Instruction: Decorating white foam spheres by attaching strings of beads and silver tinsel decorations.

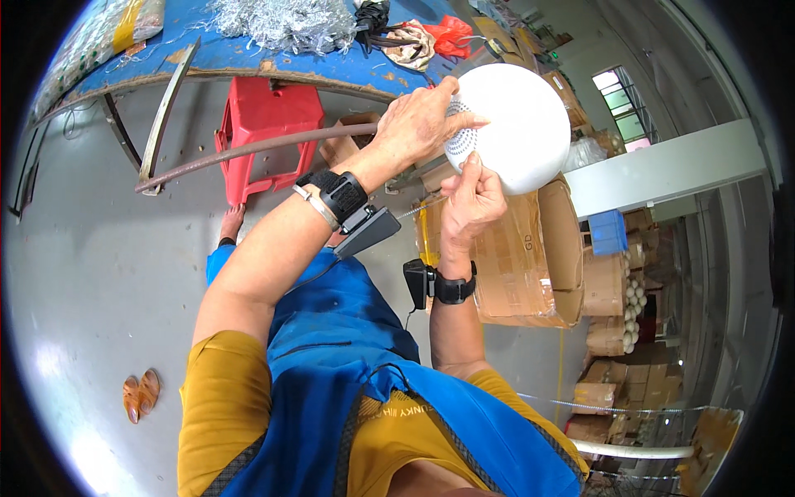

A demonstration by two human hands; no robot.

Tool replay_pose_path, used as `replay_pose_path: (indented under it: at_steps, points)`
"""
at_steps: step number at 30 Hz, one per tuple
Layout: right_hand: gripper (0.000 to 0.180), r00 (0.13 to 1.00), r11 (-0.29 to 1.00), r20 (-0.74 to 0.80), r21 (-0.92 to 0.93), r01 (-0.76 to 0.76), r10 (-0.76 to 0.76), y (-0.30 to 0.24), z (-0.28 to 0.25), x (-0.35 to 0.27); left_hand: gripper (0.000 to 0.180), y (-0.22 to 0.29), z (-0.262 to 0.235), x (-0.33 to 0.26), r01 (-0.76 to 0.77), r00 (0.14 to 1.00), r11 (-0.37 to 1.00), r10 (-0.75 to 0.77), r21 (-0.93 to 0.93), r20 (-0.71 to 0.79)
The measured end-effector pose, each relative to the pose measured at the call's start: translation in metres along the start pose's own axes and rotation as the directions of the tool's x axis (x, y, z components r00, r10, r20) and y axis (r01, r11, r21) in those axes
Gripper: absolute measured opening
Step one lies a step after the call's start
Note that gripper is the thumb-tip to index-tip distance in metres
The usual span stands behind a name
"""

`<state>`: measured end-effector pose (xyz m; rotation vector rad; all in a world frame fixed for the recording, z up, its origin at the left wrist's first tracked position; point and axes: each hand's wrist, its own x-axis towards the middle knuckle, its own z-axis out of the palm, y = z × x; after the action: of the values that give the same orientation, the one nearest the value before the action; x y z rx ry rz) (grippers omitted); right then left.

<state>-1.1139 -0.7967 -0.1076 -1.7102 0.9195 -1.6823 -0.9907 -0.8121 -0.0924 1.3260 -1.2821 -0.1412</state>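
In front of me, over the far right of my reach, is a large smooth white ball-like thing (530, 124) with a patch of small grey dots on its left side. My left hand (418, 120) grips its left side, the thumb lying across the dotted patch and some fingertips hidden behind the edge. At its lower left edge, my right hand (474, 199) is closed in a pinch, thumb pointing up against the white surface. A thin silvery strand (411, 212) runs just left of my right hand; its ends are hidden.
A blue worktable (248, 58) carries silver tinsel (286, 23) and a red plastic bag (451, 37). Below stands a red stool (269, 116) beside a curved brown bar (257, 147). An open cardboard box (513, 265) sits beneath the white thing. Sandals (141, 395) lie on the floor.
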Motion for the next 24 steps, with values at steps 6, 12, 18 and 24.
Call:
replay_pose_path:
  at_steps: [6,12,18,24]
  points:
    - [0.024,0.999,0.999,-0.015,-0.022,-0.041,0.04,-0.002,0.002,-0.002,0.053,-0.001,-0.004,-0.001,-0.061,0.988,0.998,0.055,0.036,0.144]
    - [0.024,0.999,0.999,0.013,-0.028,-0.033,0.034,-0.004,-0.001,-0.001,0.064,-0.003,-0.008,0.001,-0.101,0.984,0.994,0.106,-0.044,0.142]
    - [0.023,0.974,0.99,0.181,-0.043,-0.133,0.138,-0.023,-0.015,-0.014,0.07,-0.005,-0.009,0.005,-0.03,0.999,0.995,0.034,-0.098,0.036]
    - [0.02,0.99,0.998,0.136,0.047,-0.039,0.032,-0.007,-0.014,-0.015,0.07,-0.003,-0.009,0.008,0.036,0.991,0.995,-0.024,-0.088,0.131]
